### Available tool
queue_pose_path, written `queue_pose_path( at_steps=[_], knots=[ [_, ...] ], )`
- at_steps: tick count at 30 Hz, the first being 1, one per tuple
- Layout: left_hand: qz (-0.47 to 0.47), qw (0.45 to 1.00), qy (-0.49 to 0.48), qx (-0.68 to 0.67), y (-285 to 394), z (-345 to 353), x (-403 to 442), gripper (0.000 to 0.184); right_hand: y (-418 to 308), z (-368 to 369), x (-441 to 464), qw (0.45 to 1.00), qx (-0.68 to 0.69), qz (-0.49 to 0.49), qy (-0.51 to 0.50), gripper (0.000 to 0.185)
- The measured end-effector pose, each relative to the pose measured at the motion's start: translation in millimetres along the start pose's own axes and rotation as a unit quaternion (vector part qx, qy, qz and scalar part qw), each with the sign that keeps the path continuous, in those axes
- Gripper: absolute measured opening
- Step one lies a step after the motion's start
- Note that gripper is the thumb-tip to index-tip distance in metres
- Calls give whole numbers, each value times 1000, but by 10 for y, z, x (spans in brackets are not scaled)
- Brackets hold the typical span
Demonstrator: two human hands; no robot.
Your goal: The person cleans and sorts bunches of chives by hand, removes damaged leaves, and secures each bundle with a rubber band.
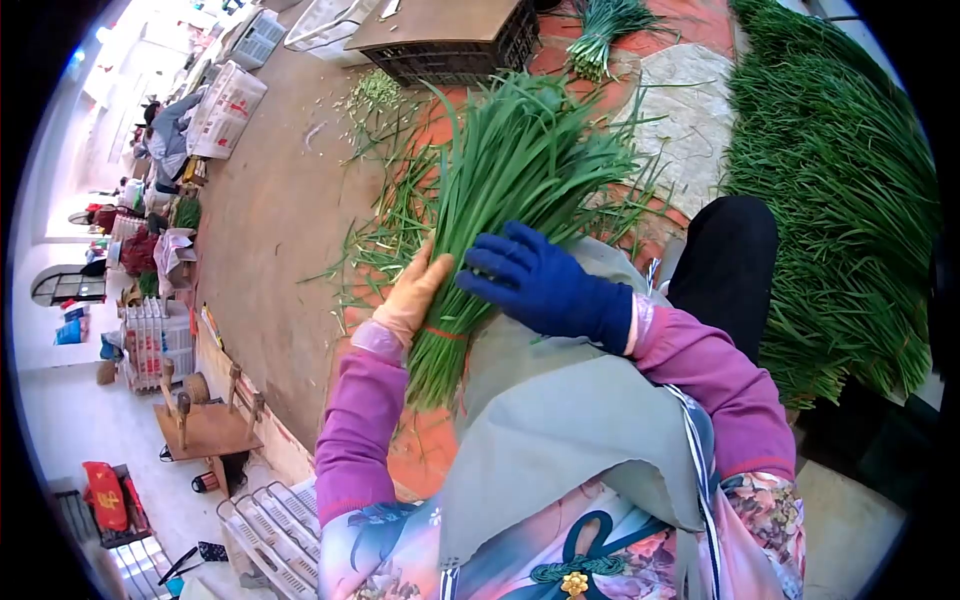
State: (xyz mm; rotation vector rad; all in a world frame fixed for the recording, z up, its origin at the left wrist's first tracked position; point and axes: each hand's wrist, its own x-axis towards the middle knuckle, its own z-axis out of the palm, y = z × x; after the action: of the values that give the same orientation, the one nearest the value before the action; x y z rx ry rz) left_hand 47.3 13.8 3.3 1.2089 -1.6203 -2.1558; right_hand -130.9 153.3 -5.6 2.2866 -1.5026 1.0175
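Observation:
A thick bundle of garlic chives (525,150) slants across in front of me, leaves up and cut stems down. A red band (446,333) circles it near the stem ends. My left hand (412,290), in a pale orange glove, grips the bundle's left side just above the band, with some fingers hidden behind the stems. On the opposite side, my right hand (545,280) in a dark blue glove lies against the leaves with its fingers curled onto them. A grey apron (570,440) covers my lap below the bundle.
A large heap of garlic chives (830,200) lies along the right. Loose leaves (390,225) litter the floor behind the bundle. A black crate with a board on top (445,30) and a smaller chive bunch (605,35) are beyond. A wooden stool (208,430) stands left.

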Motion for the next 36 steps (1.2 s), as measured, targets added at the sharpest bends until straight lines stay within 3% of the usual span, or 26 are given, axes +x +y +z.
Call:
queue_pose_path(
  at_steps=[5, 9, 11, 16, 19, 22, 27, 30, 32, 36],
  knots=[
    [65, 996, -48, -48, -83, 208, -37, 60, -28, 132, -88, 997, -38, 36, -53, 48],
    [9, 997, -55, -48, -93, 225, -139, 43, -30, 177, -286, 997, -15, 19, -68, 47],
    [-28, 993, 10, -119, -5, 274, -219, 40, -42, 194, -348, 994, 38, 27, -94, 50],
    [0, 993, 27, -113, -140, 236, -293, 50, -10, 210, -412, 994, 77, 38, -63, 42],
    [-12, 999, 33, 23, -55, 296, -349, 60, -20, 181, -424, 993, 92, 45, -51, 37],
    [-17, 999, 1, -31, 41, 399, -363, 57, 1, 163, -440, 992, 93, 54, -67, 32],
    [65, 993, 39, -88, 70, 460, -506, 47, -23, -44, -302, 989, 107, 52, -87, 37],
    [64, 990, 45, -121, -36, 384, -487, 46, 18, -67, -206, 976, 155, 58, -145, 37],
    [64, 990, 50, -111, -119, 307, -449, 44, 65, -34, -192, 982, 155, 51, -91, 25],
    [80, 982, 76, -153, -192, 333, -469, 40, 253, -204, -141, 966, 226, 106, -61, 21]
  ],
)
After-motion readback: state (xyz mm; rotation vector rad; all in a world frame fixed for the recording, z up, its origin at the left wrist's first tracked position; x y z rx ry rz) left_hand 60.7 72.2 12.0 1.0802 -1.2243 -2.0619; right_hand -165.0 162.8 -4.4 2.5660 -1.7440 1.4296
